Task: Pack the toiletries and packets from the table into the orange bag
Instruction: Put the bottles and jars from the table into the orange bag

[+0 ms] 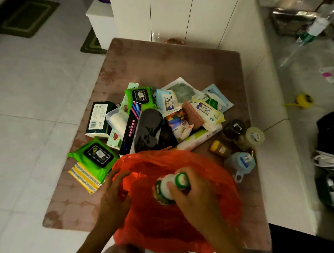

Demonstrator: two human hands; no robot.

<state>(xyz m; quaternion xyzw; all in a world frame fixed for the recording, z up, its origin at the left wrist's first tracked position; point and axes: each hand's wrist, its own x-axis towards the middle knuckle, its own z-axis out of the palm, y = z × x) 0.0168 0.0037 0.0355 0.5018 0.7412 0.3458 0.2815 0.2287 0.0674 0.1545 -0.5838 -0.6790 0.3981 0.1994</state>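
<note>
The orange plastic bag [208,169] lies open at the near edge of the brown table [164,63]. My right hand [196,197] grips a white bottle with a green cap [168,185] over the bag's mouth. My left hand [114,192] holds the bag's left rim. Beyond the bag lies a pile of packets: two green wipes packs [94,156] [140,96], a black pouch [149,129], a dark box [99,119], baby wipes [208,112] and a yellow packet [83,177].
Several small jars and bottles [237,140] stand at the table's right edge beside a white counter [272,130]. White cabinets [175,17] rise behind the table. Tiled floor with green mats [24,15] lies to the left. Clutter covers the floor at the right.
</note>
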